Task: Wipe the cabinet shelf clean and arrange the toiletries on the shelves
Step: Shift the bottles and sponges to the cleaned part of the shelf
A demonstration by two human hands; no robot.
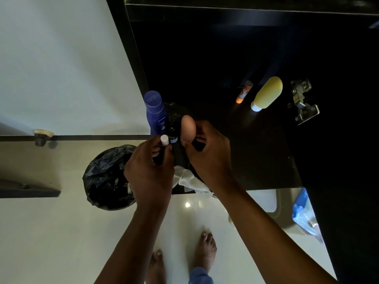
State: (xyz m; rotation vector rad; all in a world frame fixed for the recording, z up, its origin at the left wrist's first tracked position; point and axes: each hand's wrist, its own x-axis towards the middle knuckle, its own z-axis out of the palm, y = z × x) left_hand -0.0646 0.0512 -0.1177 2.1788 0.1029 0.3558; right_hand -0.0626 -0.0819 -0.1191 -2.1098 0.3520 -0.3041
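Note:
On the dark cabinet shelf (256,144) a blue Nivea bottle (155,109) stands at the left front edge. Beside it my left hand (149,171) grips a dark tube with a white cap (164,139). My right hand (209,152) holds a pink egg-shaped sponge (188,129) upright, with a small dark bottle (173,133) between the two hands. A white cloth (190,180) lies on the shelf under my wrists. Farther back on the shelf stand an orange stick (244,92) and a yellow bottle with a white cap (266,93).
A metal door hinge (303,100) is fixed at the shelf's right. A bin lined with a black bag (106,177) stands on the white floor below left. A blue plastic packet (303,212) lies lower right. My bare feet (205,251) are on the floor.

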